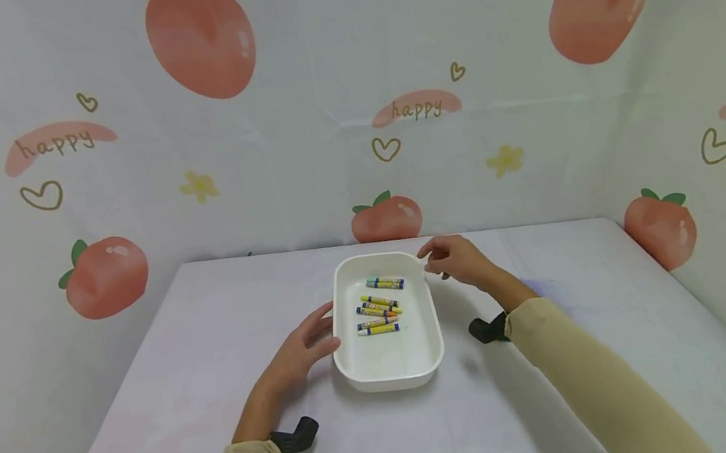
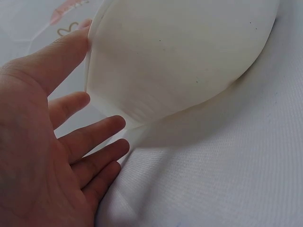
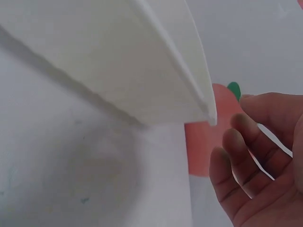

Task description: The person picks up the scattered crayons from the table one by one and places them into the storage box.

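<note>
A white rectangular tray [image 1: 398, 359] holds several crayons with yellow and blue wrappers. Two of them, greenish crayons [image 1: 385, 284], lie toward the far end; a middle group [image 1: 379, 305] and a pale-tipped crayon [image 1: 379, 329] lie closer in. My left hand [image 1: 298, 354] is at the tray's left side, its thumb right at the rim and its fingers [image 2: 102, 132] spread along the outer wall. Off the far right corner, my right hand [image 1: 457, 259] hovers with loosely bent fingers and holds nothing. The right wrist view shows its fingertips [image 3: 232, 137] apart from the tray's corner [image 3: 208, 111].
The tray stands on a table covered with a white cloth [image 1: 223, 336]. Behind it hangs a white backdrop [image 1: 324, 161] printed with red fruit, hearts and "happy" lettering. A black wrist mount shows at each sleeve, the left one [image 1: 296, 436] and the right one [image 1: 489, 329].
</note>
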Tool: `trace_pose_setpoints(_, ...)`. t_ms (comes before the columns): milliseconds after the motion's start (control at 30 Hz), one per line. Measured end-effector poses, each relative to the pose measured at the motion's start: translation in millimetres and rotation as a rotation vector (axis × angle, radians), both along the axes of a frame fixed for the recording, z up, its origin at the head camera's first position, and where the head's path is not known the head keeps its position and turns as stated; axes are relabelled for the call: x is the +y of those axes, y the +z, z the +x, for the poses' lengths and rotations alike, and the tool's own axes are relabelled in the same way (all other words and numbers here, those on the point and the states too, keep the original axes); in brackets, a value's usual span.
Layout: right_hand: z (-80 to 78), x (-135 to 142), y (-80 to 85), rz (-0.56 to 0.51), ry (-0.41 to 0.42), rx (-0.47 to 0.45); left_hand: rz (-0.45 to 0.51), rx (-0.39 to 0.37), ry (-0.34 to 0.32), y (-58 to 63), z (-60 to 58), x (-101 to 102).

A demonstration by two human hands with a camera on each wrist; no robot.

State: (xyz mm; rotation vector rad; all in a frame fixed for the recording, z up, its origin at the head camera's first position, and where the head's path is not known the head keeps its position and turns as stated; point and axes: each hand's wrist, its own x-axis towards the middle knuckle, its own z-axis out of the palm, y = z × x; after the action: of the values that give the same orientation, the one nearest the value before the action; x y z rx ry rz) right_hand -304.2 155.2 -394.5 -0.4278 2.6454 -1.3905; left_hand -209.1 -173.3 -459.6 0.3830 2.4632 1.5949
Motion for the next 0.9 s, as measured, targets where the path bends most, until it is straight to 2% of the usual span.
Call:
trace_pose_setpoints(167,6.3,16,-3.6,-0.002,0.013,-0.019,-0.005,0.002,0.020,-1.5,0.2,2)
trace_pose_setpoints(267,14.5,23,-2.7,-0.024,0.030,-0.035,-0.014,0.006,0.023,10.1,7.8,6)
trace_pose_setpoints(300,15.3,25,-4.0,-0.023,0.033,-0.037,-0.018,0.003,0.024,10.3,7.8,5)
trace_pose_setpoints(433,18.2,33,-9.4,-0.019,0.033,-0.047,-0.019,-0.004,0.020,7.0,4.9,2)
trace_pose_setpoints(500,14.8,38,-17.2,-0.010,0.037,-0.050,-0.019,-0.005,0.020,-2.5,-0.7,-1)
trace_pose_setpoints(900,25.8,63,-28.5,0.023,0.096,-0.120,-0.010,-0.008,0.013,-2.5,-0.6,-1)
